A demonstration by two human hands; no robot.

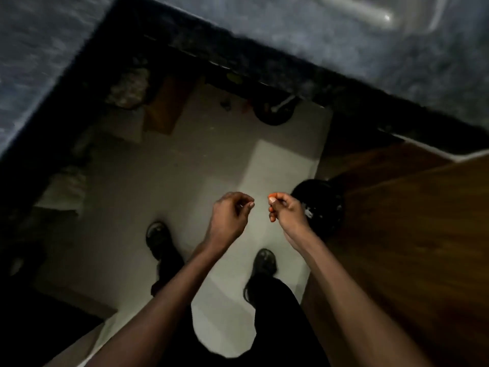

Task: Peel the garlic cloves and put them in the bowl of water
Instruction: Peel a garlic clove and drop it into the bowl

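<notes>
Both my hands hang in mid-air over the pale floor. My left hand (230,213) has its fingers curled in, thumb against fingertips; anything inside it is hidden. My right hand (285,209), with orange nails, pinches a small pale piece (272,199) at its fingertips, perhaps garlic or its skin; blur makes it hard to tell. This hand is just left of a black bin (324,207) that has white flecks inside. No bowl of water is in view.
A grey stone countertop (344,41) runs across the top and left, with dark clutter on the floor below it. A brown wooden panel (410,234) fills the right side. My two shoes (262,260) stand on the floor tiles.
</notes>
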